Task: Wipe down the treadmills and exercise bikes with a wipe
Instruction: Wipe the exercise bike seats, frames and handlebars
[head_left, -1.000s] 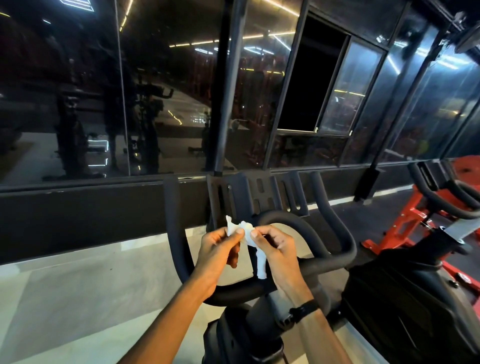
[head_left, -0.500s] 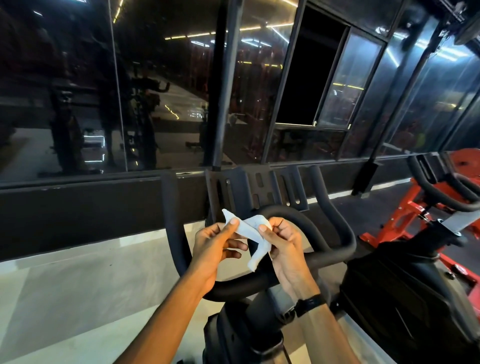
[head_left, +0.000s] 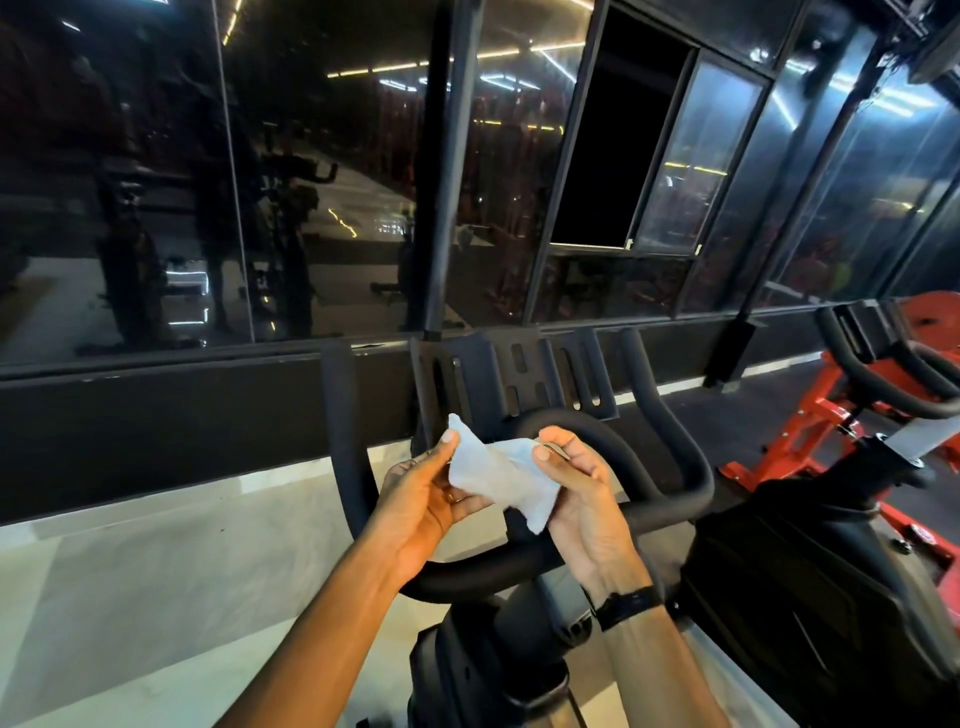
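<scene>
A white wipe (head_left: 498, 475) is stretched between both hands, just above the black handlebar (head_left: 670, 441) of an exercise bike (head_left: 488, 670). My left hand (head_left: 421, 499) pinches its upper left corner between thumb and fingers. My right hand (head_left: 582, 499) pinches the right side, and the lower edge of the wipe hangs down by the palm. A black band sits on my right wrist. The bike's slotted holder (head_left: 519, 374) stands behind the hands.
A second bike with an orange frame (head_left: 810, 431) and black handlebar stands at the right. A black flywheel cover (head_left: 810, 597) sits low right. Dark glass wall panels (head_left: 311, 182) run across the back, above a pale floor (head_left: 156, 571).
The crumpled wipe has been pulled open and spread wider between my hands, which have moved slightly apart. The view has shifted a little downward.
</scene>
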